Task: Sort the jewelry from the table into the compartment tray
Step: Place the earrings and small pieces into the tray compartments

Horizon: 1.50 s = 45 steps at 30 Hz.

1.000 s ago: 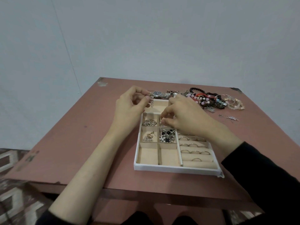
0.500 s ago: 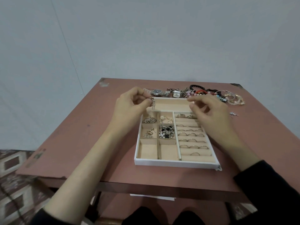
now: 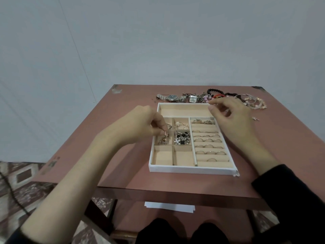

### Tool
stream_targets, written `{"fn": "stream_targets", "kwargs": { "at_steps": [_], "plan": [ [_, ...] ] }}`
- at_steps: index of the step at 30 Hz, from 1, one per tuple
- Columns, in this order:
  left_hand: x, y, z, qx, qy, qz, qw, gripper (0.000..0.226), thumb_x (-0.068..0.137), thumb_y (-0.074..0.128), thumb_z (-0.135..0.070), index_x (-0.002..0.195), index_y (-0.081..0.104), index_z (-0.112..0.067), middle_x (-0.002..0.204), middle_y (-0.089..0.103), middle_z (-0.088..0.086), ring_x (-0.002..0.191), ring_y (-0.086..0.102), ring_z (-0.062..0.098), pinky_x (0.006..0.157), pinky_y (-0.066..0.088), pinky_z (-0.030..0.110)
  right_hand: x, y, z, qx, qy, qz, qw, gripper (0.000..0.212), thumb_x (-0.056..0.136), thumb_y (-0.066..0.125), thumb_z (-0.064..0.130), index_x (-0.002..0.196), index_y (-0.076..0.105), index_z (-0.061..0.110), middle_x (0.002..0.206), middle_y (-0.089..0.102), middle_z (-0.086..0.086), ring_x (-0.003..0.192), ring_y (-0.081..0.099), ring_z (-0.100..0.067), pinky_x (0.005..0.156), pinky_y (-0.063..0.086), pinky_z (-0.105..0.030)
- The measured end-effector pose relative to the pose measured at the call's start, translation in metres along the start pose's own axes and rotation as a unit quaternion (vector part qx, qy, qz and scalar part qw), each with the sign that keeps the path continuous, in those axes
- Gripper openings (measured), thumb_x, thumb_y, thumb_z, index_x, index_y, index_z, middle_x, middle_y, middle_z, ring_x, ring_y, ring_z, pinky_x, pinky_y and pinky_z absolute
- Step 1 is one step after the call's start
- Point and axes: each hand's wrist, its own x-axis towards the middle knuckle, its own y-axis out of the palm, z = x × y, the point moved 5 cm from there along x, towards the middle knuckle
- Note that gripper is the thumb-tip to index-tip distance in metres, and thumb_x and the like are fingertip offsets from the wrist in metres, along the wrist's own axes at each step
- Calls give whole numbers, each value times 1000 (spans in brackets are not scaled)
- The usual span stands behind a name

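Within the tray, rings line rows; left hand pinches earring.

Left hand pinches a small piece too tiny for me to identify, and hides part of the compartment tray's upper-left small cell. Right hand covers the tray's far right corner; I cannot tell whether its fingertips hold anything. Jewelry pile: tangled, pieces indistinguishable.

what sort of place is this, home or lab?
Likely a plain room, home or makeshift recording spot; can't say which. Worn pink table before a bare pale wall, patterned floor covering, compartment tray of jewelry on top.
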Motion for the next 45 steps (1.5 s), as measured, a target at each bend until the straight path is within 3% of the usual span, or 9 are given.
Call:
{"fn": "stream_targets", "kwargs": {
  "at_steps": [3,8,13,18,21,25,32,38,45],
  "plan": [
    [3,1,-5,35,3,26,999,15,82,67,-13,87,75,-25,73,65,-11,66,55,-8,58,38,2,1,1,0,3,-3,2,1000,13,86,63,20,96,70,14,86,65,-6,80,55,-17,78,43,-28],
    [9,3,-3,77,-6,56,995,20,79,68,-11,89,74,-27,75,66,-12,66,53,-3,54,38,4,2,0,-1,0,-7,-5,1000,15,86,62,20,97,69,13,84,64,-6,81,55,-18,79,44,-30],
    [16,-3,-10,39,15,-1,999,11,82,67,-19,87,71,-27,86,70,-7,75,59,4,65,44,15,1,-4,0,-6,-1,-8,1000,14,87,61,17,97,70,14,87,65,-4,83,55,-18,79,44,-28],
    [37,1,-43,-24,53,-39,998,10,86,62,-23,93,69,-25,80,66,-12,77,60,-3,58,39,0,5,-19,-12,35,51,-15,998,14,85,61,14,94,71,19,88,65,3,75,53,-2,71,39,-14],
    [60,15,-73,-35,85,-45,995,13,87,61,-22,98,69,-23,87,65,-9,80,60,3,64,41,6,12,-41,-33,-8,63,-15,998,15,84,61,12,93,72,17,87,66,0,71,50,-4,74,38,-19],
    [97,44,-108,-16,117,-44,992,18,87,59,-16,101,68,-19,91,64,-5,82,58,9,71,43,19,21,-69,-78,-109,112,13,988,18,85,57,14,93,72,20,95,68,-4,89,58,-23,83,46,-39],
    [146,83,-131,8,101,-25,995,25,83,54,-4,98,67,-19,82,59,-6,85,58,15,80,48,26,17,-75,-112,-130,174,116,969,23,83,60,13,102,72,19,100,66,-5,92,57,-17,80,37,-21],
    [154,86,-126,5,81,-48,996,27,82,52,-3,96,69,-18,83,59,-3,80,53,14,81,48,27,16,-72,-111,-141,157,160,964,13,79,69,21,92,73,22,94,57,-3,95,52,-22,85,40,-31],
    [152,87,-116,0,61,-54,997,31,79,50,1,96,69,-17,94,68,3,86,60,20,82,50,30,16,-68,-110,-136,130,167,968,6,82,67,16,77,69,14,71,52,10,82,51,-16,69,27,-20]
  ]
}}
